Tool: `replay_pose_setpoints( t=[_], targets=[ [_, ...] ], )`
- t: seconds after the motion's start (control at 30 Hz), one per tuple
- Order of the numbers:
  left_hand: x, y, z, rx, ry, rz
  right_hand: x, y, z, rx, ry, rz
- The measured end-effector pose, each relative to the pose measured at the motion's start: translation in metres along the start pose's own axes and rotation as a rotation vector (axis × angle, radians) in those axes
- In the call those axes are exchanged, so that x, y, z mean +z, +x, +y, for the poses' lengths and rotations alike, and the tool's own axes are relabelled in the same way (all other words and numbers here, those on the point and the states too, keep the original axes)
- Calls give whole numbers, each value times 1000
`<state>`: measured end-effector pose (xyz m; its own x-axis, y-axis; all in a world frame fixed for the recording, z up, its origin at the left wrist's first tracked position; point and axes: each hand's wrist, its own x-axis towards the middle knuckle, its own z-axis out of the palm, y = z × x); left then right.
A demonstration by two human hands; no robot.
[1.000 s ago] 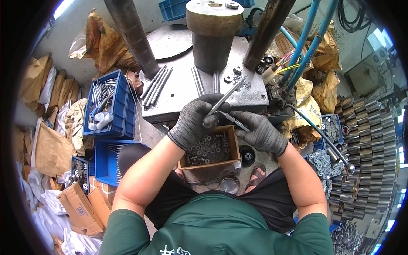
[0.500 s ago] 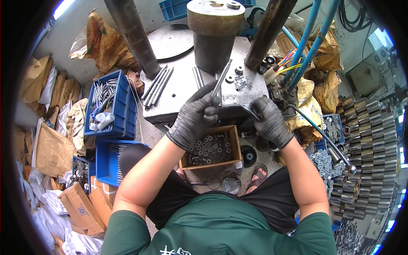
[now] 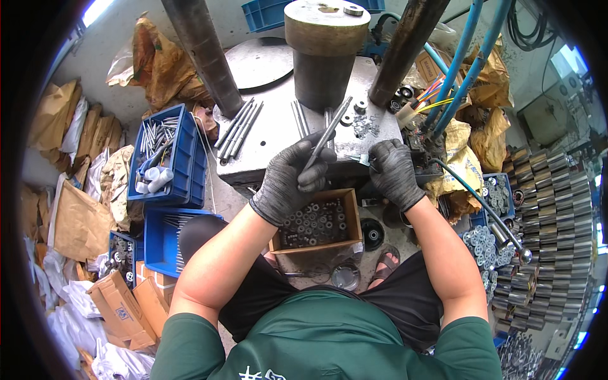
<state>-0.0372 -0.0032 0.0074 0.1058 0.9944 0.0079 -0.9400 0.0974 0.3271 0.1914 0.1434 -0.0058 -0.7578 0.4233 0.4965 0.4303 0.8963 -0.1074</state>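
My gloved left hand (image 3: 292, 177) is closed round a slim metal shaft (image 3: 330, 132), which tilts up and to the right over the front edge of the machine table (image 3: 272, 136). To the right, my gloved right hand (image 3: 396, 174) grips a small pointed metal tool (image 3: 361, 158); its tip sticks out toward the left, and the fingers hide the rest. Small loose metal clips (image 3: 365, 125) lie scattered on the table just beyond that hand, beside two small bearings (image 3: 360, 107). More shafts (image 3: 239, 130) lie side by side on the table's left, and a few others lie near its middle.
Below my hands stands a cardboard box (image 3: 316, 248) of small round parts. A thick steel ram (image 3: 324, 69) rises behind, between two dark columns (image 3: 206, 57). Blue crates (image 3: 190, 161) with shafts stand left. At right are a ball-ended lever (image 3: 481, 202) and stacked metal cylinders (image 3: 551, 221).
The shaft in my left hand has tipped further to the right. My right hand has shifted slightly left, and its tool now points more sideways. The view has shifted a little.
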Motion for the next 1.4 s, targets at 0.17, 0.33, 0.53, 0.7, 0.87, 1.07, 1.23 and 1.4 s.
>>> replay_pose_setpoints(
  t=[0.17, 0.33, 0.53, 0.7, 0.87, 1.07, 1.23, 1.4],
  targets=[
    [12, -1, -2, -11, 59, 28, 2, -3, 7, -4, 85, 36],
    [19, -2, -4, 26, 206, 64, 2, -6, -3, 337, 398, 39],
    [28, -3, -10, 83, 316, 99, -19, -4, -25, 598, 1041, 93],
    [22, 3, -22, 65, 366, 193, -36, -6, -52, 674, 1213, 130],
    [18, 3, -39, -37, 580, 248, -45, -5, -68, 711, 1374, 137],
    [22, 7, -50, -90, 763, 263, -40, -6, -70, 673, 1258, 47],
    [21, 14, -49, -2, 620, 391, -44, -7, -62, 748, 1389, -10],
    [18, 14, -30, -17, 540, 453, -65, -5, -54, 673, 1012, -185]
  ],
)
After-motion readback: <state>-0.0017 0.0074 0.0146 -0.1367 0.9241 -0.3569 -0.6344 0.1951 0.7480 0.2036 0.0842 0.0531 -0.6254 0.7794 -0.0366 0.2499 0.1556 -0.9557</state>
